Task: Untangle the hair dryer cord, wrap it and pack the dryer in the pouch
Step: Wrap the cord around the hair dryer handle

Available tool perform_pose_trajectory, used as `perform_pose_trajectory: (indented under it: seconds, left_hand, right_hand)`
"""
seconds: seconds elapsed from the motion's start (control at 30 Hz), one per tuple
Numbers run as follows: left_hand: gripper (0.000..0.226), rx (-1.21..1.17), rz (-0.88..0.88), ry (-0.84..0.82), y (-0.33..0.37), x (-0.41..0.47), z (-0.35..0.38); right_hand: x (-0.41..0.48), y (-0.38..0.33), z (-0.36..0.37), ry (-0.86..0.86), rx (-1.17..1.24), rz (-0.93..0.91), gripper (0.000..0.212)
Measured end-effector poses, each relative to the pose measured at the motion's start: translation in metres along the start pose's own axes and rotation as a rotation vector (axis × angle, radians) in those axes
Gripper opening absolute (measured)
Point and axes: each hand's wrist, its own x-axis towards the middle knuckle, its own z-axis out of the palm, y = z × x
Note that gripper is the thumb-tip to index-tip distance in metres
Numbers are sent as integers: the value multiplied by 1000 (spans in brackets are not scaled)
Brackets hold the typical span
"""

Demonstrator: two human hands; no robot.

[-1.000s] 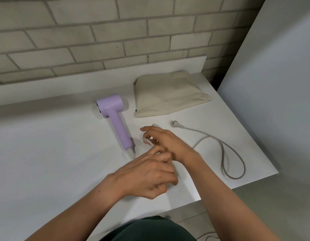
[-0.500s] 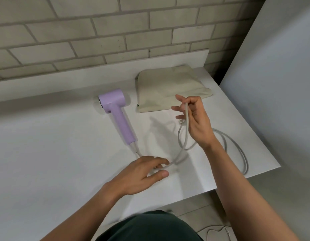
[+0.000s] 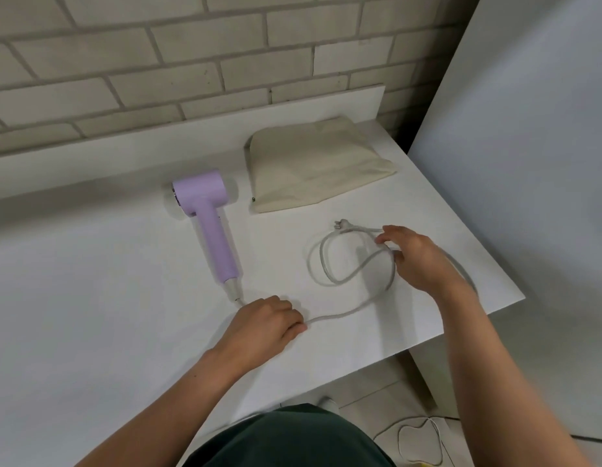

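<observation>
Lowered since half a second ago, the right hand (image 3: 419,261) has come down from its raised spot near the pouch to the right part of the table (image 3: 90,298), and the cord (image 3: 340,313) it held up now lies in flat loops. Its fingers and thumb are curled round the cord where two strands cross, pinching it just above the tabletop. The left hand (image 3: 266,326) has closed too: its fingers, spread out earlier, are now curled down over the cord close to the near end of the dryer's handle, pinning it to the table.

Between the hands the cord runs in a shallow curve from the left hand toward the right, then rounds into a loop left of the right hand. The plug (image 3: 338,225) lies at the far side of that loop, prongs pointing left. Another strand passes behind the right wrist, toward the table's right edge.

The lilac hair dryer (image 3: 208,224) lies flat, left of the loop, head far and handle pointing near. The beige pouch (image 3: 313,163) lies flat beyond the plug, apart from the dryer. A brick wall (image 3: 191,62) backs the table, and a thin white cable (image 3: 417,443) lies on the floor at near right.
</observation>
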Motion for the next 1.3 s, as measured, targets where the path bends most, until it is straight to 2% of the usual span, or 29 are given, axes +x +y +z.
perform_pose_trajectory:
  seconds: [0.03, 0.1, 0.17, 0.27, 0.33, 0.43, 0.53, 0.63, 0.77, 0.87, 1.0, 1.07, 1.17, 1.23, 1.3]
  left_hand:
    - [49, 13, 1, 39, -1, 0, 2]
    - [46, 31, 15, 94, 0, 1, 4]
    - [48, 14, 10, 113, 1, 1, 5]
    - [49, -96, -54, 167, 2, -2, 2]
    - [45, -179, -64, 211, 2, -6, -5]
    - [35, -394, -143, 245, 0, -12, -16]
    - [18, -645, -282, 342, 4, -14, -30]
    - [10, -800, -351, 388, 5, -17, -43]
    - [12, -876, -379, 356, -6, -23, -51]
    - [11, -948, -381, 344, -18, -27, -58]
    - [20, -844, -399, 382, -57, -31, -73]
    - [24, -624, -416, 367, -90, -28, -79]
    - [68, -109, -342, 124, -133, -13, -91]
    - [78, 100, -230, 3, -149, 3, -97]
    - [75, 246, -88, -92, -155, 25, -101]
  right_hand:
    - [-3, 1, 0, -37, -59, 30, 46]
    - [-10, -4, 0, 46, -154, 26, 54]
    - [-16, -25, 3, 156, -140, -119, 53]
    - [-25, -63, 13, 91, -42, -412, 43]
    - [-28, -79, 14, 67, -88, -468, 42]
    - [-28, -96, 6, 140, -199, -520, 39]
    - [-28, -116, 4, 1, -219, -556, 38]
    - [-25, -132, 20, -165, -324, -528, 50]
    - [-17, -145, 29, -10, -362, -600, 15]
    - [-12, -150, 21, 2, -237, -707, 16]
    - [-4, -156, 18, -56, -70, -762, 37]
    - [-2, -159, 22, -58, -16, -742, 37]
    - [1, -166, 24, -40, 41, -735, 31]
    - [5, -171, 23, -56, 76, -731, 23]
    - [8, -176, 24, -59, 97, -705, 21]
